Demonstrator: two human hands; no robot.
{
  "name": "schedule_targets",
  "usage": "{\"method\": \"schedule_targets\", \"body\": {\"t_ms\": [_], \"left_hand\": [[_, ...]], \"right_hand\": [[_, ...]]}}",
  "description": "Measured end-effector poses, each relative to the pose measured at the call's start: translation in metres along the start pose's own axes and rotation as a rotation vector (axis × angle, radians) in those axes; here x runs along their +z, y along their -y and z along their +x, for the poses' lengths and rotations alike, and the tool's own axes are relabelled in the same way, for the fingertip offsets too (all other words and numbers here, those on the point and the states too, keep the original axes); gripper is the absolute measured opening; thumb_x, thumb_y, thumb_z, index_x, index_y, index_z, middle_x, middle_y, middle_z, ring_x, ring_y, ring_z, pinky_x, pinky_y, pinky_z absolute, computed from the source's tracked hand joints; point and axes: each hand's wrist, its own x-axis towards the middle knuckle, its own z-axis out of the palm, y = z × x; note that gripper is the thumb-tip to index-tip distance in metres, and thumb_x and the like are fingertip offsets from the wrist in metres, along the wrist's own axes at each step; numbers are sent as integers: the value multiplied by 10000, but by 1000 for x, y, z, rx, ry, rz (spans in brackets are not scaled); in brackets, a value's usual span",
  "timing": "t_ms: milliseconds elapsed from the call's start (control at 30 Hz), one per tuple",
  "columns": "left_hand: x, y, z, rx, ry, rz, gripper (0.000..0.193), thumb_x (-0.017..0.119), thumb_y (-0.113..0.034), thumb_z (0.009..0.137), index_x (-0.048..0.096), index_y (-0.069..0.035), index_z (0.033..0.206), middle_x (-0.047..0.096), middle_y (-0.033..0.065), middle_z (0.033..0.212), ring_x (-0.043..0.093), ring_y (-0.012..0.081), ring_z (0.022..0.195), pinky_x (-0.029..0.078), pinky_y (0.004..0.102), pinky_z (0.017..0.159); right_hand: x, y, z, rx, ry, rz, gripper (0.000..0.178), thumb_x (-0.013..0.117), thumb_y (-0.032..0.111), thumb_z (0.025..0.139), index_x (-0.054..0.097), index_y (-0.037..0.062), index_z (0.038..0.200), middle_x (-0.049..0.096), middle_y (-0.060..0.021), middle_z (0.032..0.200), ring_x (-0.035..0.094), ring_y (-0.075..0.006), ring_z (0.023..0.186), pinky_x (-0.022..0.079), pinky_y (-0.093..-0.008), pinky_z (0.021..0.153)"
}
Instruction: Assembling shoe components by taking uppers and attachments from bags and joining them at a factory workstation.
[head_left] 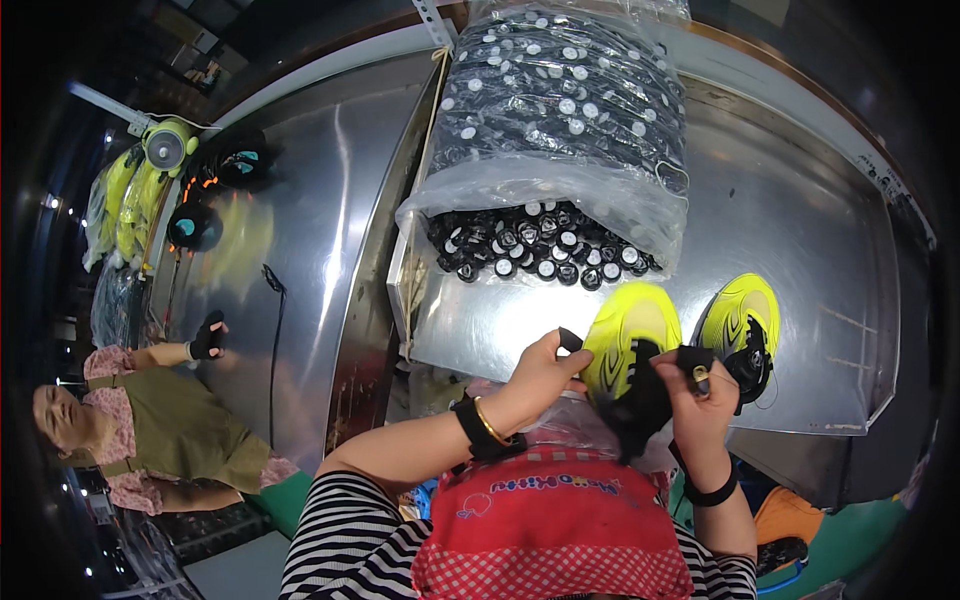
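A neon yellow sneaker (632, 325) with a black collar and laces is held in front of my red apron, its toe pointing away from me. My left hand (545, 375) grips its left side, thumb and fingers closed on it. At the sneaker's right, beside the lacing, my right hand (697, 395) has its fingers curled in; what they pinch is hidden. Black covers sit on some fingers of both hands. A second neon yellow sneaker (742, 325) rests on the metal table to the right, apart from my hands.
Beyond the sneakers, a big clear plastic bag (565, 110) spills round black pieces (545, 245), many with white discs, onto the metal table (810, 230). Left, a raised edge separates another metal surface (300, 170), where a co-worker (170, 430) reaches in near black shoes (195, 228) and a small fan (168, 148).
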Motion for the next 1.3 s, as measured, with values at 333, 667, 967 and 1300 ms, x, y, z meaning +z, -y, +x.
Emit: {"method": "schedule_targets", "body": {"t_ms": [333,667,967,1300], "left_hand": [[-38,-81,26,942,-699,1372,335,697,-126,714,554,-5,992,549,142,1200,545,341,984,469,419,815],[-73,-95,46,997,-573,1654,247,692,-75,694,554,-26,892,570,113,1080,592,278,891,502,353,733],[-3,-83,-4,158,121,-92,327,604,-70,891,479,-46,1192,578,58,986,617,141,889,533,275,803],[14,-70,2,10,313,-342,237,555,-96,934,546,-61,1167,619,96,1119,629,132,928,524,248,847]], "right_hand": [[0,13,-3,162,-74,353,75,674,-10,808,636,-15,873,682,-78,837,639,-127,740,501,-243,690],[1,12,-3,41,26,171,114,710,-3,770,649,-2,867,689,-82,800,648,-135,709,504,-254,658],[3,37,11,-16,-37,285,124,731,60,787,674,5,882,695,-60,804,657,-137,709,506,-255,662],[4,19,6,-349,-71,-468,171,760,93,688,614,36,755,577,-96,667,569,-251,544,429,-342,468]]}}
